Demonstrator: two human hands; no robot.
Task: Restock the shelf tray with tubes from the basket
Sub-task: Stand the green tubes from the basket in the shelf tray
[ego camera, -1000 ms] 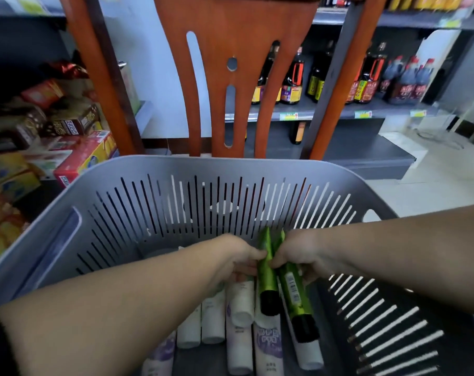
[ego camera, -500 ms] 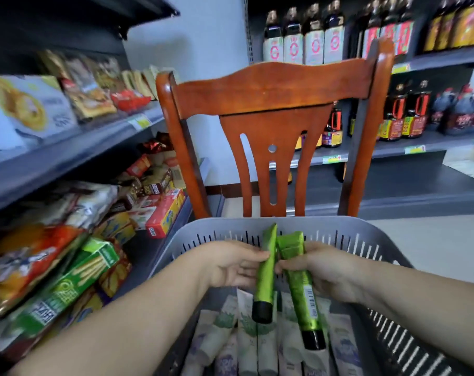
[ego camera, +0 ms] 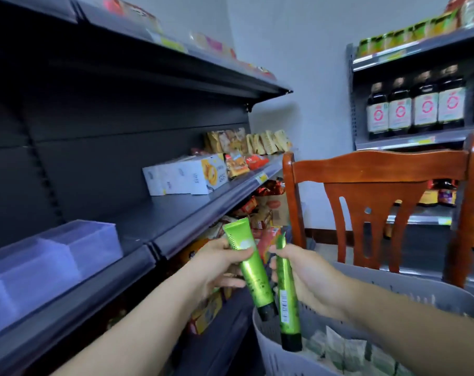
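A dark shelf unit (ego camera: 176, 213) fills the space to the left of both hands, its middle shelf running away from them toward the wall. Beyond the right hand stands a wooden chair (ego camera: 371, 185), and behind that a second rack holds dark bottles (ego camera: 414, 107). Below the right forearm sits a grey slotted basket (ego camera: 271, 346), with pale tubes (ego camera: 347, 348) lying inside. On the shelf, well to the left of the left hand, rests a clear plastic tray (ego camera: 54, 256), blurred. Farther along the same shelf, above and beyond the hands, sit white boxes (ego camera: 187, 175) and snack packets (ego camera: 246, 142).

The left hand (ego camera: 216, 267) grips a green tube (ego camera: 250, 267) near its crimped end, black cap pointing down. The right hand (ego camera: 306, 275) grips a second green tube (ego camera: 286, 291) the same way, its cap hanging just over the basket. The two tubes are near each other between the hands, above the basket's left rim.
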